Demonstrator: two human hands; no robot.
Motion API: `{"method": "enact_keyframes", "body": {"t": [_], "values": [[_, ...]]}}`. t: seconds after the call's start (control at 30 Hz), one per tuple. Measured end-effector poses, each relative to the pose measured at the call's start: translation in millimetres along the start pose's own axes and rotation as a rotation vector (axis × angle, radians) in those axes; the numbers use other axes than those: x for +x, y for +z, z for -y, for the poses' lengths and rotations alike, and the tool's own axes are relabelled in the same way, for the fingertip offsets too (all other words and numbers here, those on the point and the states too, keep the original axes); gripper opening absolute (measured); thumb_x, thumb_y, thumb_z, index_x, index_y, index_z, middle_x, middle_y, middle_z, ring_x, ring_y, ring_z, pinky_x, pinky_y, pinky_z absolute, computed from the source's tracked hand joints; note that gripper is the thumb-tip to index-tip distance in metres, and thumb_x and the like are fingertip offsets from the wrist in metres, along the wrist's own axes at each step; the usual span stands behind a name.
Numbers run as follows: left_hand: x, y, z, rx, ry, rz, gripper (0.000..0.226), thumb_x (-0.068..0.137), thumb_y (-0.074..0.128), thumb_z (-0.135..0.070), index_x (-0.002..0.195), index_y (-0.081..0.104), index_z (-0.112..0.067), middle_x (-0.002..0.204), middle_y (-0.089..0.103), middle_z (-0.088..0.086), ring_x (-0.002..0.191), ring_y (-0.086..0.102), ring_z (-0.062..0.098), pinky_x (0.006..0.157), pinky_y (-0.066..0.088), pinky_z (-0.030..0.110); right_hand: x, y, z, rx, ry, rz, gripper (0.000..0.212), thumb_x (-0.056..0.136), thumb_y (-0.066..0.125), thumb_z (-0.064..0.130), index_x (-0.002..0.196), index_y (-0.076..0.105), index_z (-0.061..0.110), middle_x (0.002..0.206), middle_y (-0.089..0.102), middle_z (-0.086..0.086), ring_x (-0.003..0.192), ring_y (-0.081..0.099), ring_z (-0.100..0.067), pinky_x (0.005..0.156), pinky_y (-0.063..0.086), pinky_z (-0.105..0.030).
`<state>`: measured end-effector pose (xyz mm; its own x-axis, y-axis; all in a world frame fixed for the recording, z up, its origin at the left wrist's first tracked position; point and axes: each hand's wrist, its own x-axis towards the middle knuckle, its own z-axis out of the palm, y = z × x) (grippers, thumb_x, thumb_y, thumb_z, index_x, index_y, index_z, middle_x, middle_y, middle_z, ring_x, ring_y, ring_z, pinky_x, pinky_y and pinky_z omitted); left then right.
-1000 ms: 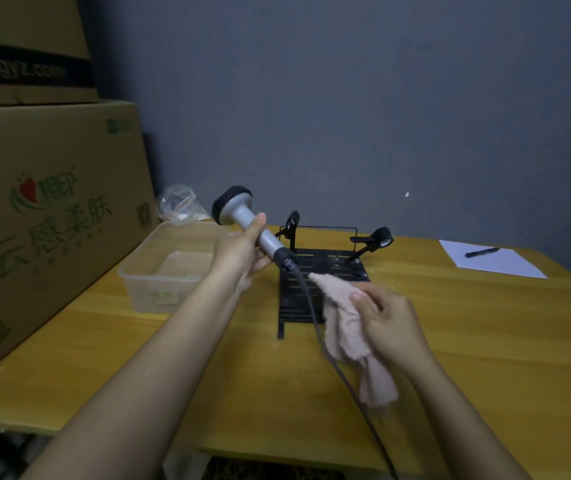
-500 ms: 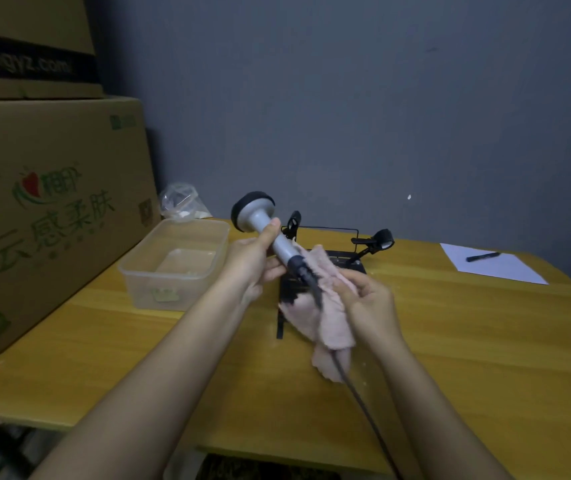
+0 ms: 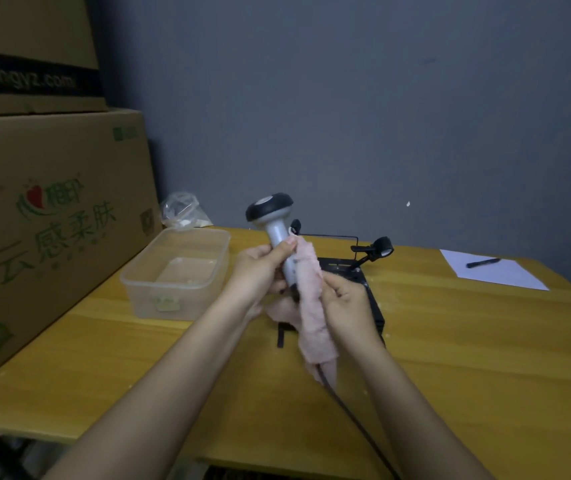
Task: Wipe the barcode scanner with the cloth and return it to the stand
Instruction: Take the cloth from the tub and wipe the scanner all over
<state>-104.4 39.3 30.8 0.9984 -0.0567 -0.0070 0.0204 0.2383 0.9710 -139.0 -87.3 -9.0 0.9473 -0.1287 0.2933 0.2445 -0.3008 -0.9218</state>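
The grey barcode scanner [image 3: 271,220] with its black head is held upright above the table, head at the top. My left hand [image 3: 260,271] grips its handle from the left. My right hand [image 3: 346,301] presses the pink cloth [image 3: 312,306] against the right side of the handle; the cloth hangs down below the hands. The scanner's black cable [image 3: 357,420] runs down towards the near table edge. The black stand [image 3: 372,292] sits on the table behind my right hand, partly hidden, with its holder arm [image 3: 377,251] sticking up at the right.
A clear plastic tub [image 3: 173,271] stands left of the hands. Big cardboard boxes [image 3: 45,237] fill the left side. A crumpled plastic bag [image 3: 182,213] lies behind the tub. At the far right lie a white sheet [image 3: 495,273] and a black pen [image 3: 483,262].
The scanner has turned upright and moved right, closer to my right hand. The cloth has come up from below and now lies along the handle.
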Motion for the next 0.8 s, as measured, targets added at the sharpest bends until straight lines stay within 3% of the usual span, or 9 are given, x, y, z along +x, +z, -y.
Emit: {"method": "enact_keyframes", "body": {"t": [0.07,0.13,0.23,0.3,0.37,0.5,0.57,0.7,0.8], "values": [[-1,-3,-4,-0.022,-0.003,0.096,0.027,0.089,0.060,-0.027,0.100,0.064,-0.003,0.090,0.068,0.011,0.077,0.067,0.017,0.075,0.058,0.028,10,-14,-1,-0.026,0.087,-0.016,0.021,0.095,0.052,0.015,0.098,0.072,0.011,0.078,0.070,0.003,0.068,0.064,-0.006,0.054,0.048,-0.016],[0,-4,-10,-0.052,0.002,0.140,0.030,0.090,0.058,-0.027,0.105,0.061,-0.001,0.093,0.069,0.011,0.080,0.068,0.017,0.073,0.058,0.026,14,-27,0,0.113,0.158,-0.117,0.022,0.096,0.051,0.022,0.089,0.071,0.016,0.088,0.072,-0.006,0.078,0.067,-0.018,0.069,0.054,-0.030],[-1,2,-14,-0.044,0.008,0.144,0.024,0.091,0.056,-0.026,0.097,0.060,-0.004,0.087,0.068,0.009,0.077,0.066,0.017,0.069,0.058,0.024,2,-16,10,0.284,0.169,-0.048,0.036,0.095,0.046,0.041,0.103,0.070,0.016,0.097,0.074,-0.006,0.091,0.070,-0.018,0.079,0.054,-0.033],[-3,10,-11,-0.032,0.015,0.117,0.021,0.091,0.057,-0.025,0.088,0.059,-0.005,0.074,0.064,0.008,0.064,0.062,0.016,0.058,0.053,0.023,-6,5,10,0.005,-0.018,0.011,0.038,0.096,0.040,0.047,0.113,0.064,0.024,0.099,0.070,0.002,0.092,0.066,-0.008,0.075,0.051,-0.022],[-5,13,-10,-0.065,0.000,0.102,0.022,0.091,0.057,-0.025,0.086,0.061,-0.004,0.068,0.064,0.006,0.054,0.062,0.012,0.051,0.051,0.019,-9,14,8,-0.083,-0.122,-0.042,0.037,0.096,0.037,0.047,0.111,0.063,0.025,0.096,0.067,0.002,0.088,0.064,-0.006,0.071,0.049,-0.020],[-5,4,-10,-0.096,-0.036,0.149,0.025,0.092,0.054,-0.023,0.100,0.061,-0.001,0.085,0.069,0.009,0.071,0.069,0.013,0.066,0.059,0.025,-5,2,10,0.160,0.077,-0.006,0.029,0.097,0.048,0.029,0.080,0.066,0.014,0.061,0.064,0.003,0.050,0.058,-0.003,0.044,0.043,-0.013],[-6,0,-9,-0.065,-0.041,0.163,0.025,0.092,0.054,-0.023,0.102,0.061,-0.001,0.091,0.069,0.010,0.079,0.068,0.016,0.071,0.059,0.027,1,-8,11,0.023,0.129,0.066,0.026,0.096,0.050,0.023,0.076,0.065,0.017,0.056,0.061,0.003,0.046,0.053,-0.009,0.038,0.039,-0.014],[-2,-13,-12,-0.084,-0.049,0.136,0.021,0.093,0.053,-0.026,0.098,0.059,-0.007,0.093,0.069,0.009,0.091,0.066,0.021,0.084,0.055,0.036,21,-44,7,-0.481,-0.035,-0.155,0.018,0.096,0.048,0.017,0.105,0.064,0.018,0.080,0.065,-0.003,0.059,0.049,-0.011,0.046,0.035,-0.013],[0,-16,-12,-0.089,-0.037,0.157,0.022,0.093,0.053,-0.027,0.101,0.059,-0.007,0.096,0.069,0.009,0.094,0.067,0.021,0.084,0.055,0.036,23,-50,14,-0.555,-0.125,-0.272,0.017,0.092,0.053,0.019,0.107,0.056,0.012,0.111,0.054,-0.006,0.087,0.045,-0.013,0.065,0.027,-0.021]]}}
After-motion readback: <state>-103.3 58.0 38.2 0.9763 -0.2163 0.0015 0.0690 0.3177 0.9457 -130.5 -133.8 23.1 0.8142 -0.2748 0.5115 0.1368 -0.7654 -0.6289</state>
